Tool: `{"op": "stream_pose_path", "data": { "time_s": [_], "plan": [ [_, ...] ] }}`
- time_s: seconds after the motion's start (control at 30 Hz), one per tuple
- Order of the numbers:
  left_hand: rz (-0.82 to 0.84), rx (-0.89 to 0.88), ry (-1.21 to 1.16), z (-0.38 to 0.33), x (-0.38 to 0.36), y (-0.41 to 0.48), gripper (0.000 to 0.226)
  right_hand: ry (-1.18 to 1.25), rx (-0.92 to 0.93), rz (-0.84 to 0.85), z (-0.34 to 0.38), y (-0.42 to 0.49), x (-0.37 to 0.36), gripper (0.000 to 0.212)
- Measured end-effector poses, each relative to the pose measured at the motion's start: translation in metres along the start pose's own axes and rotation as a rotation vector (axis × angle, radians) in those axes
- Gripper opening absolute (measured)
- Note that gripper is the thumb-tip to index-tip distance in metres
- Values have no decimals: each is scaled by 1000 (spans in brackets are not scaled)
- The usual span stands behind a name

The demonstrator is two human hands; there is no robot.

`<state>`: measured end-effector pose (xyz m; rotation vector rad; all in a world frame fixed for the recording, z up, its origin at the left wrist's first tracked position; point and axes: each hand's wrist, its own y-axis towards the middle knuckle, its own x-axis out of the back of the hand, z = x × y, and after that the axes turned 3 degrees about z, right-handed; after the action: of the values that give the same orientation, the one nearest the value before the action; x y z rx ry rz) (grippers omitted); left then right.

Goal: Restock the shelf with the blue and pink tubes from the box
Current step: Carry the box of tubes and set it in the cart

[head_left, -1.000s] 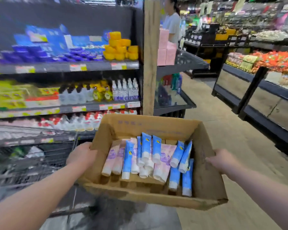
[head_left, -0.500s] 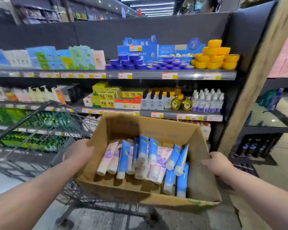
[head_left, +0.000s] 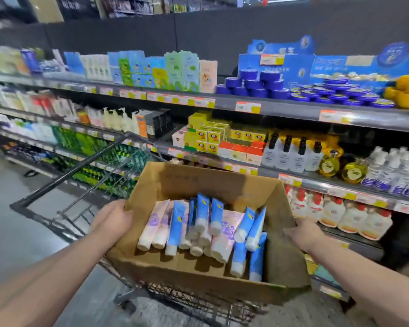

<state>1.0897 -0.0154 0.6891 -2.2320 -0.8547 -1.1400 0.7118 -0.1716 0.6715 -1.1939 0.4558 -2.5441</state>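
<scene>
1. Store shelf (head_left: 281,109): long, several tiers, fully stocked, fills the background. Blue round tins (head_left: 257,83) on the top tier, yellow cartons (head_left: 208,135) and white pump bottles (head_left: 291,156) one tier down.
2. Shopping cart (head_left: 198,300): black wire, parked in front of the shelf, under and left of the box.
3. Cardboard box (head_left: 198,182): open top, tilted toward the camera, over the near end of the cart. Cannot tell if it rests on the cart or is carried.
4. Left hand (head_left: 113,220): fingers curled, clamped on the box's left wall at the rim.
5. Right hand (head_left: 302,234): clamped on the right wall, thumb over the rim, other fingers mostly hidden behind the cardboard.
6. Blue tubes (head_left: 177,223): inside the box, piled loosely, white caps toward the camera, mostly centre and right.
7. Pink tubes (head_left: 154,220): same box, mixed in with the blue, two at the far left of the pile.
</scene>
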Motion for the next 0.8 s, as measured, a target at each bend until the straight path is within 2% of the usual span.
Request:
{"op": "stream_pose_path", "data": {
  "time_s": [0.07,0.23,0.33,0.53,0.7,0.8],
  "plan": [
    [-18,18,44,0,-1,23,37,-8,3,29,9,27,-9,26],
    [-32,64,257,-25,-6,55,39,17,-22,66,33,77,-26,19],
    [-20,118,290,-21,-19,79,32,-29,-51,73,38,102,-39,8],
    [94,110,286,4,-55,131,31,-49,-172,131,24,145,-76,26],
    [232,42,336,28,-101,178,35,-22,-298,72,14,151,-114,29],
    [328,61,350,42,-132,202,32,-57,-394,67,3,160,-139,40]
  ]
}}
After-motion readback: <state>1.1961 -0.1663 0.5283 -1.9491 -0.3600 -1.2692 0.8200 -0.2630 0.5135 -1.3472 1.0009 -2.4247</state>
